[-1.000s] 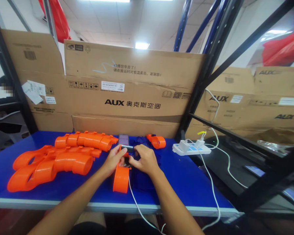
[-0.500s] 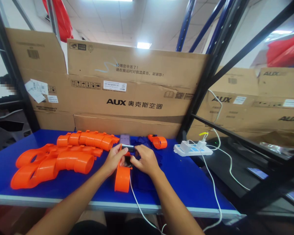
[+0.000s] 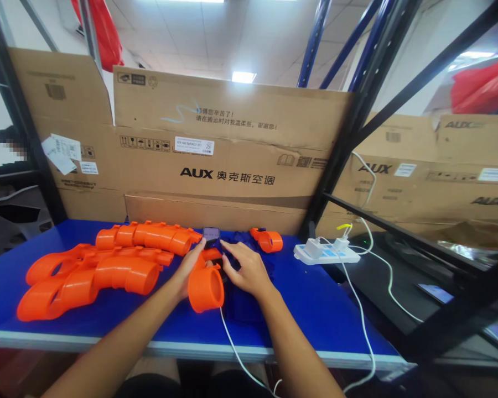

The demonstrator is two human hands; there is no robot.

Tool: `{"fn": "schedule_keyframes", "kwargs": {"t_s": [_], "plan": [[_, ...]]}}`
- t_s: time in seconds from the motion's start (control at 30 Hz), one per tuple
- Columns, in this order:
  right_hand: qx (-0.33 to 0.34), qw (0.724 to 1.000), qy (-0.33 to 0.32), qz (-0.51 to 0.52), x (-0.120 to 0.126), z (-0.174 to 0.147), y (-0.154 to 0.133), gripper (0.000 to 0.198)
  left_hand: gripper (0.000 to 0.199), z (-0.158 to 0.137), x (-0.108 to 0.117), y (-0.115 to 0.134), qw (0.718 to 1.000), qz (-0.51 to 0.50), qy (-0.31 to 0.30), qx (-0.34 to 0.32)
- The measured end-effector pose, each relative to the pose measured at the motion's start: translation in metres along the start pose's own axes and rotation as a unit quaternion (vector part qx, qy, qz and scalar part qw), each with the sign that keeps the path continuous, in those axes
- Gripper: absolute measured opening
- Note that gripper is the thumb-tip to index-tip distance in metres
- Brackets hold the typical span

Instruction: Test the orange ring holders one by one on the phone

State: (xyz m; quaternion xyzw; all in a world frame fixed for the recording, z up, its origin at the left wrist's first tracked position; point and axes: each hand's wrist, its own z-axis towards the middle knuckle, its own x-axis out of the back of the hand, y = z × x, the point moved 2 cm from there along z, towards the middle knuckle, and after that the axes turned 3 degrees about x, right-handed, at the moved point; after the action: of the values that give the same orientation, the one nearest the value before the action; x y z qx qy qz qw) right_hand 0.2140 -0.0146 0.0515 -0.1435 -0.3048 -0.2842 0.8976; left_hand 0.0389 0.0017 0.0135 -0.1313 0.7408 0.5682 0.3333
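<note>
My left hand (image 3: 190,266) is wrapped round the side of an orange plastic piece with a wide ring (image 3: 206,288) at its near end. Dark parts sit at the piece's upper end, too small to make out. My right hand (image 3: 248,269) is close by on the right, its thumb and index finger apart and pointing at those dark parts. Just beyond the hands is a phone (image 3: 211,235) with a lit screen. Dark blue cloth (image 3: 244,304) lies under and beside my right hand. Below the ring, a white cable (image 3: 232,344) runs down past the table edge.
Several curved orange ring strips (image 3: 126,272) lie on the blue table (image 3: 172,323) to the left. Another orange ring piece (image 3: 269,241) rests at the back right. A white power strip (image 3: 327,253) with plugs stands near the right post. Cardboard (image 3: 228,152) walls the back.
The orange piece has turned in my left hand, so its ring now faces more toward me and sits slightly higher. My right fingers have drawn apart from its upper end.
</note>
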Motion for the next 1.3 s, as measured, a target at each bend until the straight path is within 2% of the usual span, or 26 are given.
{"fn": "schedule_keyframes", "kwargs": {"t_s": [0.2, 0.4, 0.87, 1.1, 1.3], "plan": [[0.017, 1.000, -0.017, -0.018, -0.007, 0.001, 0.003, 0.045, 0.032, -0.005, -0.004, -0.003, 0.999, -0.012, -0.049, -0.010], [0.034, 0.997, -0.045, -0.054, -0.011, -0.002, 0.003, 0.044, 0.028, -0.008, -0.005, 0.000, 0.998, -0.008, -0.058, 0.001], [0.054, 0.998, -0.014, -0.020, -0.017, -0.001, 0.000, 0.042, 0.029, -0.008, -0.004, -0.002, 0.996, -0.007, -0.091, 0.012], [0.060, 0.998, -0.009, -0.027, -0.018, -0.001, -0.001, 0.041, 0.032, -0.008, -0.004, -0.002, 0.995, 0.002, -0.098, 0.007], [0.042, 0.999, -0.027, 0.001, -0.013, -0.001, 0.000, 0.042, 0.032, -0.008, -0.004, 0.000, 0.997, 0.033, -0.052, -0.038]]}}
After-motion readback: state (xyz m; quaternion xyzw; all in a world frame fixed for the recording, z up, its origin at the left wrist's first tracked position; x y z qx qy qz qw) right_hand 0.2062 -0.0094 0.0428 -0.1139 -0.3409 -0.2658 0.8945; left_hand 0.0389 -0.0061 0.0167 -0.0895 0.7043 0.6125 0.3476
